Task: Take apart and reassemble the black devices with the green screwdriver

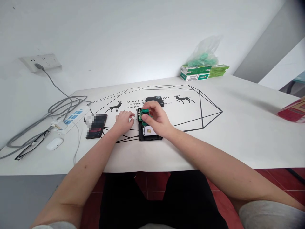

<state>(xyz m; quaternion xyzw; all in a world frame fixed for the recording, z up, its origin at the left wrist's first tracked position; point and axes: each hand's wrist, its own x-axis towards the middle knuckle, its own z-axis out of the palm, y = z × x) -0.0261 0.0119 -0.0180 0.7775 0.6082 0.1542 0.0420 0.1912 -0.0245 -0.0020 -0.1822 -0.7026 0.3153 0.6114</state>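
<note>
In my right hand I pinch a small green electronic part, thumb in front and fingers behind. Its exact kind is hard to make out. A dark piece with green circuit board shows at its left side, partly covered by the part. Below it lies a black casing, its inside facing up. A white panel with a gold square sits within that casing, partly behind my right hand. To the left, my left hand rests by the table with fingers loosely curled and apart, touching none of these pieces.
A black cover lies just beyond my right hand. Leftward are a phone, a white power strip with grey cable, glasses and a white earphone case. Green boxes under a plastic bag stand against the wall.
</note>
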